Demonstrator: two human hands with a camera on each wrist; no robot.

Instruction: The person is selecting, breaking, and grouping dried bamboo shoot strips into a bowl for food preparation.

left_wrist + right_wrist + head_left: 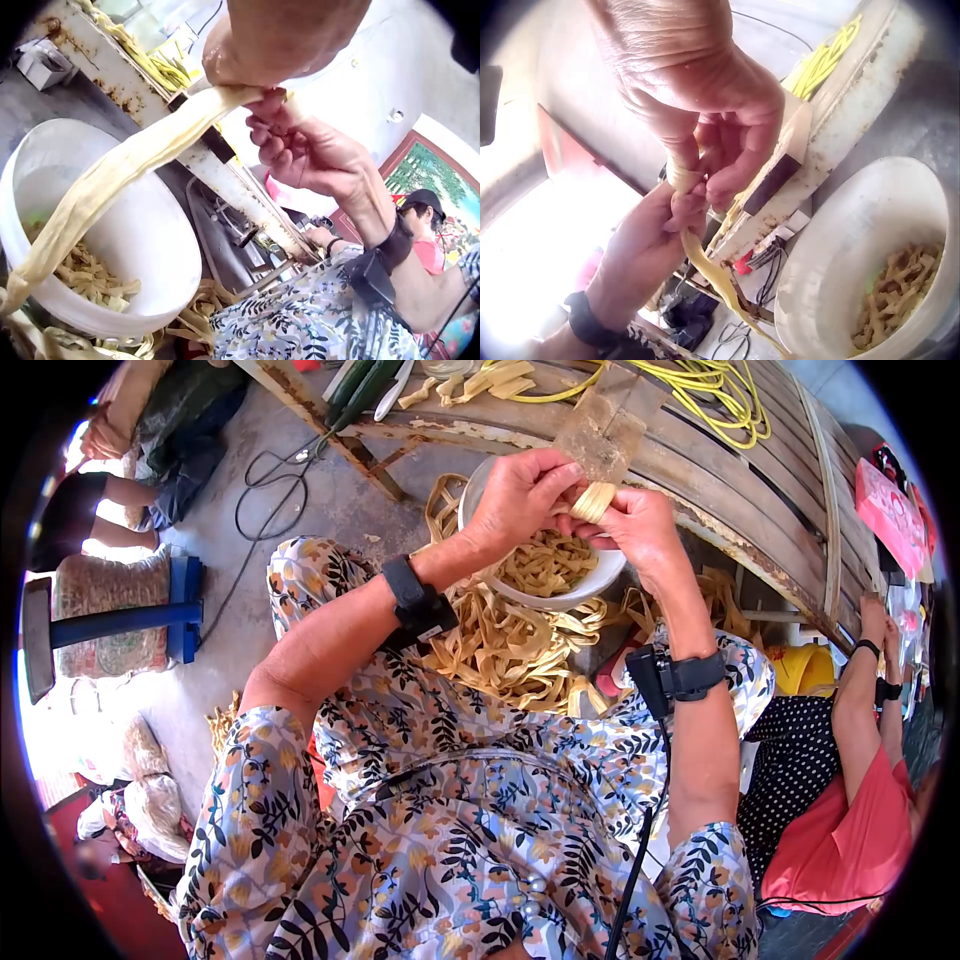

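Both hands meet over a white bucket (585,597) and work a pale yellow strip that looks like tofu skin (594,503). My left hand (522,500) pinches the strip close to the right fingertips. A loop of it wraps round the fingers of my right hand (645,532), which pinch it too. From the hands a long, flat, wrinkled tail of the strip (120,180) hangs down across the bucket's rim. Short knotted pieces (896,296) lie inside the bucket. In the right wrist view the fingers partly hide the loop.
Loose strips (500,645) pile up below the bucket. A slatted bench (720,510) with a rusty edge stands ahead, bearing a small board (598,440), yellow cord (735,405) and several knotted pieces (470,385). Another person (850,810) is at the right; a black cable (270,510) lies on the floor.
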